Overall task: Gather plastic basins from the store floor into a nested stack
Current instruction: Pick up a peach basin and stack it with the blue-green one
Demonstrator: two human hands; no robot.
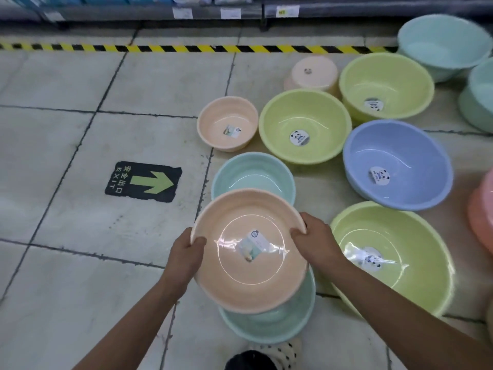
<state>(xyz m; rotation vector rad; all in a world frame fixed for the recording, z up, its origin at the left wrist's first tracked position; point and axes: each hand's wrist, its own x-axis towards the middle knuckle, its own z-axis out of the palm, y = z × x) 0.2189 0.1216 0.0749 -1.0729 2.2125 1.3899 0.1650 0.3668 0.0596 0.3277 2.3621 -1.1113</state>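
Note:
I hold a peach basin [250,279] in the air by its rim, my left hand [186,252] on the left edge and my right hand [316,243] on the right edge. It has a label inside. Directly under it a mint green basin [269,327] stands on the floor, mostly hidden. Another mint basin [253,174] sits just beyond. Around them on the floor lie a small peach basin [228,122], three yellow-green basins [304,125] [386,86] [394,257], a blue basin [397,164] and an upturned peach basin [313,73].
Larger mint basins [442,46] and a pink basin [484,212] crowd the right edge. A green exit-arrow sticker [144,181] marks the tiled floor at left. Yellow-black hazard tape [133,47] runs along the shelf base at the back. A spotted slipper [282,351] shows at the bottom.

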